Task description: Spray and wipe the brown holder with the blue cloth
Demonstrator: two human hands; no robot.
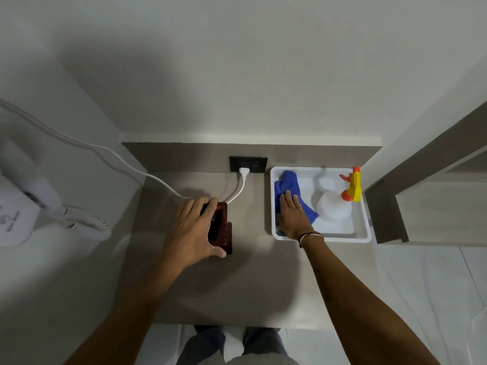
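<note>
The left hand (196,227) grips the holder (220,227) mid-table, long axis toward the wall, while the right hand (292,217) lies flat-fingered on the cloth (288,184) in the tray (365,233), beside the bottle (334,206).

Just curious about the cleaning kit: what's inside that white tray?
The white tray holds a blue cloth, with the right hand resting flat on it, and a spray bottle lying beside it. Whatever lies under the hand and cloth is hidden.
</note>
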